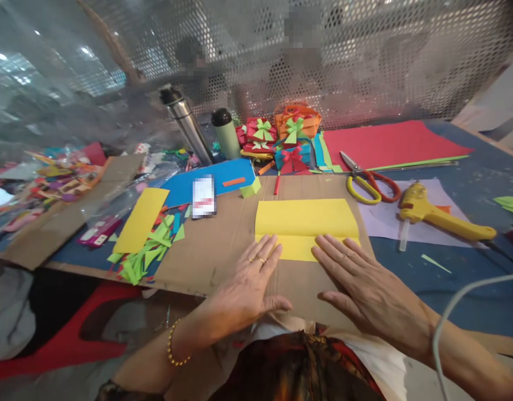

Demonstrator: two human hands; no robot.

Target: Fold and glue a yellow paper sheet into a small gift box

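A paper sheet [306,217] lies on the cardboard [226,239], the left hand [248,278] and right hand [360,278] along its near edge. Scissors [371,186] lie behind it to the right; beyond them, farther right, a glue gun [435,217]. Gift boxes [294,132] stand behind, a bottle [228,138] and flask [188,123] left of them. Scraps [145,253] lie at the cardboard's left end.

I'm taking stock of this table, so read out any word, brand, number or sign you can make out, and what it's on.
No text can be read.
White rectangular item with a red mark: pixelated, unreadable.
Magenta-and-white box: any print is too small and blurred.
Yellow plastic glue gun: any markings are too blurred.
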